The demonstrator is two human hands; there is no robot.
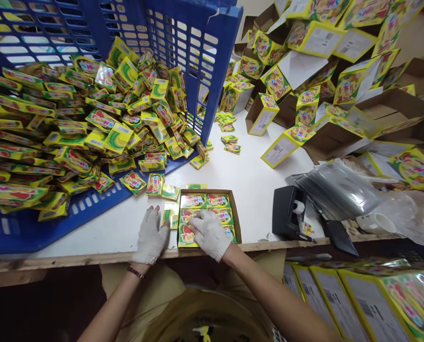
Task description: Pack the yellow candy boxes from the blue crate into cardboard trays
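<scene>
A small cardboard box (pixel 236 216) stands at the table's front edge, its open side up. Rows of yellow-green packets (pixel 193 201) printed with "TWINS" and watermelon fill it. My right hand (pixel 212 236), in a white knitted glove, rests on the packets in the lower part of the box, fingers spread over their tops. Left of the box, my left hand (pixel 150 237), gloved too, lies with its fingers apart and nothing held. Its thumb is close to a loose packet (pixel 170 212) beside the box wall. More loose packets (pixel 155 184) lie just beyond.
A blue plastic crate (pixel 215 61) on its side spills a heap of packets (pixel 115 137) at left. Empty display boxes (pixel 279 147) pile up at right. A black tape dispenser (pixel 285 211) and clear plastic sleeves (pixel 343 185) sit right. Packed boxes (pixel 354 294) stand below the table.
</scene>
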